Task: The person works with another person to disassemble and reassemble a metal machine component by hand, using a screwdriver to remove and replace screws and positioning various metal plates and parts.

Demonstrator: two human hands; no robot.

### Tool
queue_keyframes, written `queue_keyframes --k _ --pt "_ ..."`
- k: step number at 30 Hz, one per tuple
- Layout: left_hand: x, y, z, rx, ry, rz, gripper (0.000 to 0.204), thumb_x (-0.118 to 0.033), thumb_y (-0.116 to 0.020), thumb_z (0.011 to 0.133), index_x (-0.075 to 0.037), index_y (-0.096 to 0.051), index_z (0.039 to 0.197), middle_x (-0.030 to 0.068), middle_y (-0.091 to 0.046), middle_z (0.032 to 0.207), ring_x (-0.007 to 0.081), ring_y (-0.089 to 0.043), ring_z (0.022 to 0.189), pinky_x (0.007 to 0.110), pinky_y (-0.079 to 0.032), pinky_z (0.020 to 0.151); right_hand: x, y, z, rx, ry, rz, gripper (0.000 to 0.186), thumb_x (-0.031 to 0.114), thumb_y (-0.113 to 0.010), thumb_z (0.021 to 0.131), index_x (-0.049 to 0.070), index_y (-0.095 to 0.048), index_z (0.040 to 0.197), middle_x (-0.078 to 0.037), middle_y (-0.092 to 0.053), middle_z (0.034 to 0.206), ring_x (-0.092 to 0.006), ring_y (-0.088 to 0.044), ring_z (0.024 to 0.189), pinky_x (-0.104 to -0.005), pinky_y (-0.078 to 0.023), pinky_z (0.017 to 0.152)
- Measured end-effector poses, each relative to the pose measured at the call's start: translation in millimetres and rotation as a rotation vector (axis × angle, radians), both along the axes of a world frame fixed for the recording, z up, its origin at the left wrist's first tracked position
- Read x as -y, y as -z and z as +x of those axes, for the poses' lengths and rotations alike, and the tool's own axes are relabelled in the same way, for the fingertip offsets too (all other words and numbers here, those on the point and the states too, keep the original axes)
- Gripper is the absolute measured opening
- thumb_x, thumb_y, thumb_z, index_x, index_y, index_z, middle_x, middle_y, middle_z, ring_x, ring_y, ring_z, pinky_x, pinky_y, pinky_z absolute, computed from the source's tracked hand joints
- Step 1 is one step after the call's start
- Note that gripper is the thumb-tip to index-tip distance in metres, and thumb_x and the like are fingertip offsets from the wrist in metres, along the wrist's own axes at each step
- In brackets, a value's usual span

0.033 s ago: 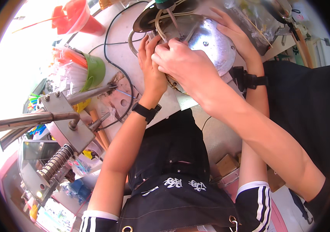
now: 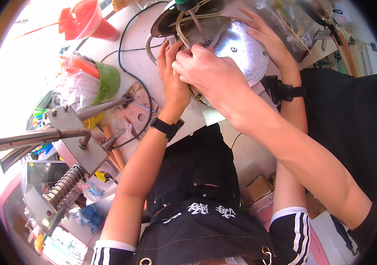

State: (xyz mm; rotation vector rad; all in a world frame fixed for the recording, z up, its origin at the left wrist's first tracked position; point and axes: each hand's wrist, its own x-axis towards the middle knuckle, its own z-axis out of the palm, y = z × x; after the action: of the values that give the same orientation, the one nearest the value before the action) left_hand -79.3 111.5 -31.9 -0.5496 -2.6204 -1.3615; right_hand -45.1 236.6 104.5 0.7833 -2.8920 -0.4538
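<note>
A round shiny metal plate (image 2: 248,57) lies at the table's edge, with a bolt in its face. My right hand (image 2: 271,39) rests along its far right rim, fingers stretched out. On the plate's left side, my left hand (image 2: 176,86) has its fingers raised and bent beside pale cables (image 2: 181,30); what they grip is hard to see. A co-worker's hand (image 2: 210,70) reaches across from the right, its fingers pinched over the plate and partly covering my left fingers. A green-handled screwdriver (image 2: 187,4) points down at that spot. Behind stands a dark curved metal piece (image 2: 164,25).
At left stand a green bucket (image 2: 109,81) of wrapped straws and a red cup (image 2: 104,33). A metal lever press with a spring (image 2: 67,183) juts in below them. A black cable (image 2: 121,48) loops over the table. The co-worker's dark-clothed body (image 2: 347,128) is close at right.
The plate, the screwdriver and the co-worker's hand have shifted very slightly to the left. My hands look almost unmoved.
</note>
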Motion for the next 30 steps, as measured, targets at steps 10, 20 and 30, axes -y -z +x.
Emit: queue_keyframes --k 10,20,30 --pt "-6 -7 4 0.043 0.029 0.076 0.043 -0.033 -0.036 0.102 -0.01 -0.062 0.129 0.0058 -0.043 0.15 0.0285 -0.025 0.148 0.054 -0.008 0.12 -7 -2 -4 -0.077 -0.13 0.302 0.032 0.01 -0.068 0.083 0.005 -0.064 0.115 -0.005 -0.063 0.104 -0.0191 -0.064 0.1 -0.0267 -0.053 0.089" --pt "-5 -12 4 0.028 -0.002 0.109 0.042 -0.032 -0.038 0.1 -0.01 -0.063 0.127 0.0084 -0.044 0.149 0.0302 -0.031 0.145 0.054 -0.01 0.12 -2 -2 -4 -0.088 -0.03 0.252 0.022 0.008 -0.067 0.082 0.013 -0.063 0.103 -0.001 -0.053 0.102 -0.0156 -0.057 0.096 -0.02 -0.053 0.082" --pt "1 1 3 0.013 0.006 0.051 0.044 -0.035 -0.037 0.1 -0.013 -0.061 0.129 0.0122 -0.041 0.152 0.0325 -0.033 0.144 0.055 -0.009 0.119 -1 8 1 -0.024 0.064 -0.085 0.016 0.021 -0.068 0.084 0.014 -0.061 0.098 0.0 -0.053 0.103 -0.0139 -0.056 0.095 -0.0174 -0.057 0.075"
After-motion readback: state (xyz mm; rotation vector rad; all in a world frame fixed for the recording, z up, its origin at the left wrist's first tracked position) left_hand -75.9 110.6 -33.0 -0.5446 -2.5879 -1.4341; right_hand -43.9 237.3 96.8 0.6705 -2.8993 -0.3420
